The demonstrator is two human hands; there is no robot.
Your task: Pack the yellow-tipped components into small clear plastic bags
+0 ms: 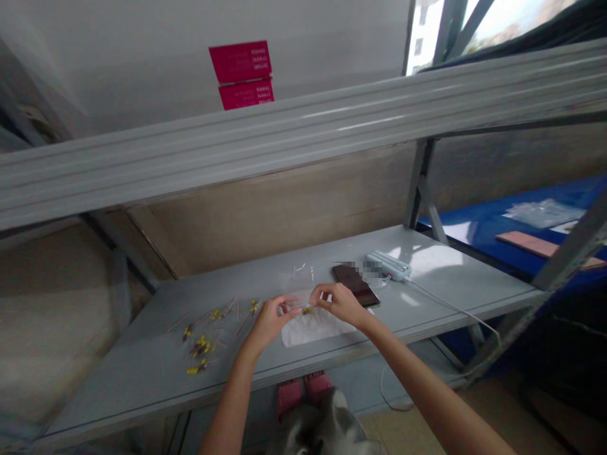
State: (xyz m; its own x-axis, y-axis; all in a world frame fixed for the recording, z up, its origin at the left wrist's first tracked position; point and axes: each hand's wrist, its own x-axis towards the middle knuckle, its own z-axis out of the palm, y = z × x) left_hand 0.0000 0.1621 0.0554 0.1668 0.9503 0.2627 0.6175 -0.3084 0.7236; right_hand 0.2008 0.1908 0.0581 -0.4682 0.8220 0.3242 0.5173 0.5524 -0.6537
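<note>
In the head view, the left hand (271, 323) and right hand (339, 302) meet over a white sheet (298, 333) near the front edge of the table (152, 360). The thumb and forefinger of each are drawn close together, but whether they pinch anything is too small to tell. The step looks like fine fingertip work by both hands at one spot. From here, any move would seem to call for light, steady fingertips and little wrist motion.

A small yellowish piece (308, 311) lies just beneath the fingertips, over the sheet; its shape is blurred. The sheet is pale, lying roughly flat, partly covered by the hands.

To the left, yellow and dark pieces (202, 347) sit in loose clusters, with thin clear sticks (229, 308) scattered among them at various angles. Right of the sheet is a dark phone (353, 284), with a pale power bank (389, 265) beyond it, its white cable (450, 304) trailing right.
</note>
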